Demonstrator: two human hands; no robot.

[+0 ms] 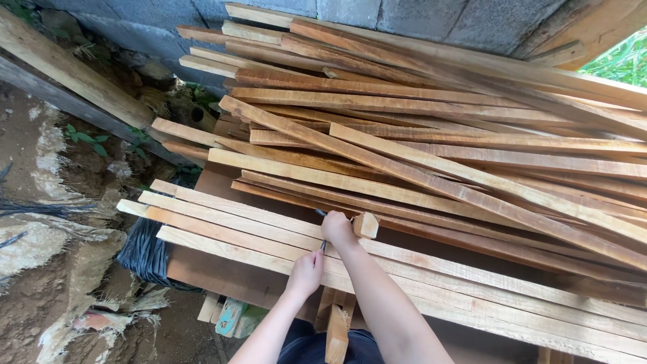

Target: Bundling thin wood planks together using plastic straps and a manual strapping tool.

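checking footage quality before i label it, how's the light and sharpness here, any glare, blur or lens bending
Head view: soft, even daylight, only faint shadows beneath the wooden slats; no glare apart from a bright overexposed patch of greenery at top right; left hand and right hand are sharp, no motion blur; wide-angle lens bows the long slats slightly towards the edges.

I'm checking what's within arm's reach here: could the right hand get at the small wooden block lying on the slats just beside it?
Probably yes. The right hand sits right beside the small wooden block, with nothing between them. It does seem to grip a thin dark tool, which might hinder a grasp.
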